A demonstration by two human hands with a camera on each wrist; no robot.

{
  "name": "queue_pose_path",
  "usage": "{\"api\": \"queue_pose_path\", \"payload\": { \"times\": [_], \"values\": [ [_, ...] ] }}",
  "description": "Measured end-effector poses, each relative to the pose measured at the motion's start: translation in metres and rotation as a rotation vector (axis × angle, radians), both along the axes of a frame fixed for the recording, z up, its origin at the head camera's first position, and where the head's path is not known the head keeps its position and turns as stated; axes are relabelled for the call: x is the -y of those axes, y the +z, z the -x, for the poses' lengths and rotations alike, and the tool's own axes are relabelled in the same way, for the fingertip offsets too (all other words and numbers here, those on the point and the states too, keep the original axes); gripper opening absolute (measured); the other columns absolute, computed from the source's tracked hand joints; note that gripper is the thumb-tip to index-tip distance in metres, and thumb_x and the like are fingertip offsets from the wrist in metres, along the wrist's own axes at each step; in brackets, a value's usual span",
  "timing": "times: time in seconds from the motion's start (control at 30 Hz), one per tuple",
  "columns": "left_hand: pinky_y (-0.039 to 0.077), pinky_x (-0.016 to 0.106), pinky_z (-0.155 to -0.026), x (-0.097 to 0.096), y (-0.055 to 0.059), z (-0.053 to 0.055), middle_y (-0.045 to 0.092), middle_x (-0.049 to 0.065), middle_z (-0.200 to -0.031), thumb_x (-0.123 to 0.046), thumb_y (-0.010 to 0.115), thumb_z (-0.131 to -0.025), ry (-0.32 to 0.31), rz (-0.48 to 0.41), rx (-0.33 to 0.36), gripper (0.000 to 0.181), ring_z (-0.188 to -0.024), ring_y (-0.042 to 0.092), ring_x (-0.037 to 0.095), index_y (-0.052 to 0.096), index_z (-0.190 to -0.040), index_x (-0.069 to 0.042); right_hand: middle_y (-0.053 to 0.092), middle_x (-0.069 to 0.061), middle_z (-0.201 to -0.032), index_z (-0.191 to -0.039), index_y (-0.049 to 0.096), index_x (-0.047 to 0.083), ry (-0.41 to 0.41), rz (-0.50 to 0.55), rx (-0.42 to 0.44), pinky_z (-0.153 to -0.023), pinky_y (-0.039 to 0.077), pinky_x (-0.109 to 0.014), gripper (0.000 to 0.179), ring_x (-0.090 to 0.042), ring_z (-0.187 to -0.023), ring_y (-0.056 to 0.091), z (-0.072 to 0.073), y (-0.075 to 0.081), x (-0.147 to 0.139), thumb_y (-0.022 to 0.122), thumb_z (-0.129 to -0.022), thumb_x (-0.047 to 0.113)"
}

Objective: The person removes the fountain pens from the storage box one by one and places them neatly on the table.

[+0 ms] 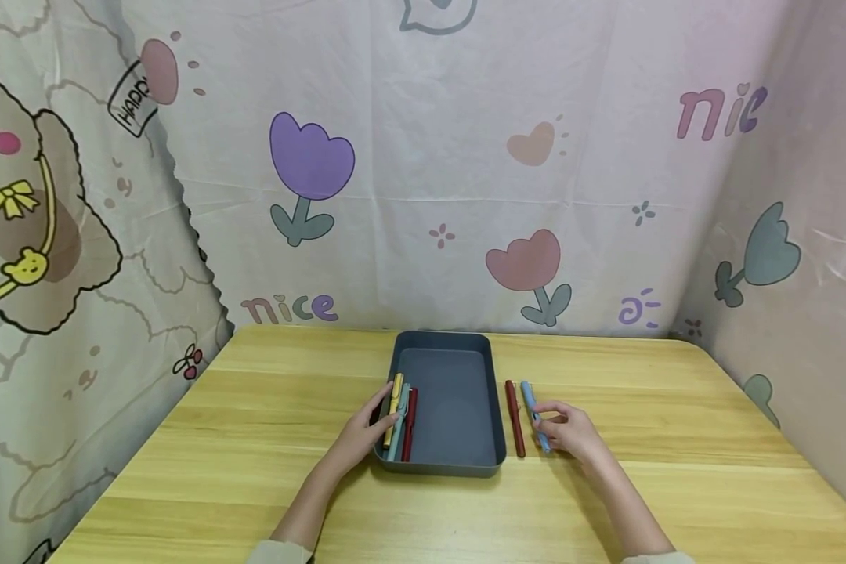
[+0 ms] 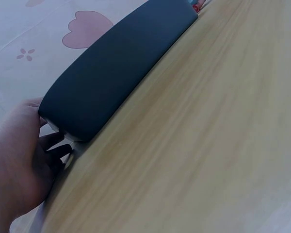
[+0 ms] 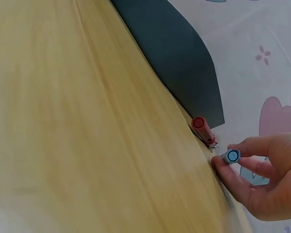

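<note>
My left hand (image 1: pixel 356 439) grips the left wall of a dark grey rectangular tray (image 1: pixel 458 399), thumb over the rim. Inside, along that wall, lie a yellow pen (image 1: pixel 397 395), a pale teal pen (image 1: pixel 395 446) and a red pen (image 1: pixel 410 427). A dark strip left of the yellow one is too covered to identify. Right of the tray, my right hand (image 1: pixel 571 431) pinches a light blue pen (image 1: pixel 528 393) between thumb and fingers; its round end (image 3: pixel 233 156) faces the right wrist camera. A dark red pen (image 1: pixel 515 419) lies on the table between tray and blue pen.
The light wood-grain table (image 1: pixel 268 439) extends to both sides of the tray. A printed fabric curtain (image 1: pixel 423 196) with tulips and lettering hangs behind the table and along both sides. The tray's far end lies close to the back edge.
</note>
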State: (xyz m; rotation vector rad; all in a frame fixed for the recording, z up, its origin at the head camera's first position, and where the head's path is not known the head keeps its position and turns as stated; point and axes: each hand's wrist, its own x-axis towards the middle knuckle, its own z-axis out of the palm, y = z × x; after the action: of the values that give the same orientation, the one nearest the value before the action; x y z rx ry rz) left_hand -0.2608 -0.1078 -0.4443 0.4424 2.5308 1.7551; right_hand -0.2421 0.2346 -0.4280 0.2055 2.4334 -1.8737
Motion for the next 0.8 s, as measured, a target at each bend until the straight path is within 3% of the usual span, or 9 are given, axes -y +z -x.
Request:
{"api": "queue_pose_path", "payload": {
  "times": [0.13, 0.23, 0.37, 0.47, 0.6, 0.67, 0.8],
  "values": [
    [0.020, 0.062, -0.099, -0.002, 0.018, -0.012, 0.025, 0.022, -0.145, -0.016, 0.053, -0.094, -0.009, -0.001, 0.014, 0.056, -0.130, 0.019, 0.044, 0.030, -0.144, -0.007, 0.058, -0.013, -0.082, -0.115, 0.057, -0.006, -0.007, -0.061, -0.011, -0.061, 0.052, -0.033, 0.029, -0.021, -0.067, 0.059, -0.001, -0.001, 0.000, 0.059, -0.086, 0.002],
    [0.020, 0.061, -0.099, -0.003, 0.023, -0.015, 0.025, 0.022, -0.145, -0.017, 0.053, -0.094, -0.005, 0.013, 0.017, 0.056, -0.130, 0.019, 0.043, 0.030, -0.144, -0.007, 0.058, -0.011, -0.079, -0.113, 0.058, -0.005, -0.009, -0.105, -0.023, -0.057, 0.051, -0.031, 0.028, -0.018, -0.064, 0.055, -0.001, -0.002, 0.002, 0.060, -0.086, 0.001],
    [0.019, 0.062, -0.099, -0.003, 0.021, -0.014, 0.025, 0.022, -0.145, -0.016, 0.054, -0.094, 0.001, 0.002, 0.019, 0.056, -0.130, 0.019, 0.044, 0.031, -0.144, -0.007, 0.058, -0.010, -0.076, -0.110, 0.060, -0.006, -0.024, -0.126, -0.043, -0.053, 0.050, -0.030, 0.026, -0.017, -0.060, 0.055, 0.001, -0.003, 0.004, 0.060, -0.084, -0.001],
    [0.019, 0.062, -0.099, -0.002, 0.011, -0.007, 0.025, 0.020, -0.146, -0.020, 0.055, -0.094, 0.001, -0.006, 0.009, 0.057, -0.131, 0.018, 0.043, 0.031, -0.145, -0.010, 0.059, -0.009, -0.076, -0.109, 0.060, -0.006, -0.031, -0.152, -0.061, -0.053, 0.050, -0.030, 0.025, -0.017, -0.060, 0.055, 0.001, -0.004, 0.006, 0.060, -0.084, -0.001],
    [0.019, 0.061, -0.099, -0.002, 0.012, -0.007, 0.025, 0.019, -0.146, -0.021, 0.054, -0.094, -0.009, 0.002, 0.001, 0.057, -0.131, 0.018, 0.042, 0.030, -0.145, -0.009, 0.061, -0.009, -0.076, -0.106, 0.062, -0.006, -0.036, -0.200, -0.096, -0.052, 0.051, -0.031, 0.023, -0.017, -0.059, 0.056, 0.001, -0.005, 0.007, 0.060, -0.083, -0.003],
    [0.018, 0.061, -0.099, -0.003, 0.020, -0.012, 0.024, 0.021, -0.145, -0.017, 0.054, -0.094, -0.012, 0.003, 0.012, 0.057, -0.131, 0.018, 0.043, 0.029, -0.144, -0.006, 0.062, -0.009, -0.075, -0.105, 0.062, -0.006, -0.037, -0.223, -0.111, -0.051, 0.050, -0.030, 0.023, -0.017, -0.058, 0.056, 0.001, -0.005, 0.008, 0.060, -0.082, -0.004],
    [0.018, 0.061, -0.099, -0.003, 0.021, -0.013, 0.024, 0.021, -0.146, -0.017, 0.053, -0.094, -0.013, -0.004, 0.013, 0.057, -0.131, 0.018, 0.043, 0.029, -0.144, -0.006, 0.062, -0.008, -0.074, -0.103, 0.063, -0.005, -0.040, -0.258, -0.124, -0.050, 0.050, -0.029, 0.022, -0.017, -0.056, 0.056, 0.001, -0.006, 0.008, 0.061, -0.081, -0.004]
  ]
}}
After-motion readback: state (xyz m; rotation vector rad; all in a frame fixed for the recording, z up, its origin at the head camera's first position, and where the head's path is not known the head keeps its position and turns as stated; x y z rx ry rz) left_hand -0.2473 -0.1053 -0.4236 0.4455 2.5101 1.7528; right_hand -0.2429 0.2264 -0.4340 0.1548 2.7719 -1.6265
